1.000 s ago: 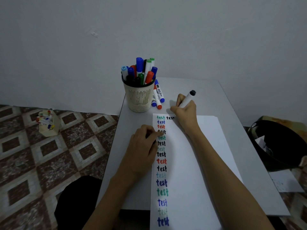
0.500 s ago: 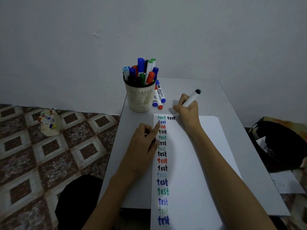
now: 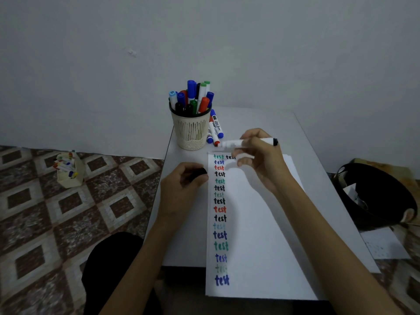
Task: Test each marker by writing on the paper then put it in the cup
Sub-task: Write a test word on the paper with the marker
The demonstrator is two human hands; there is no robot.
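My right hand [image 3: 261, 155] holds a white marker with a black end [image 3: 234, 143] level above the top of the paper [image 3: 261, 235], its tip pointing left. My left hand [image 3: 181, 189] grips the black cap [image 3: 198, 172] just left of the paper's edge. A column of coloured "test" words runs down the paper's left side, with a second black "test" at the top. The cream slotted cup [image 3: 191, 130] stands beyond, holding several markers. Loose markers [image 3: 214, 130] lie on the table right of the cup.
The grey table [image 3: 318, 178] meets the wall at the back. On the patterned tile floor to the left stands a small holder with markers [image 3: 68, 171]. A black bag [image 3: 375, 196] and a sheet of paper lie on the floor at the right.
My right hand lifted off the paper and turned the marker from upright writing to level, tip pointing left. My left hand left the paper and moved left and up with the cap.
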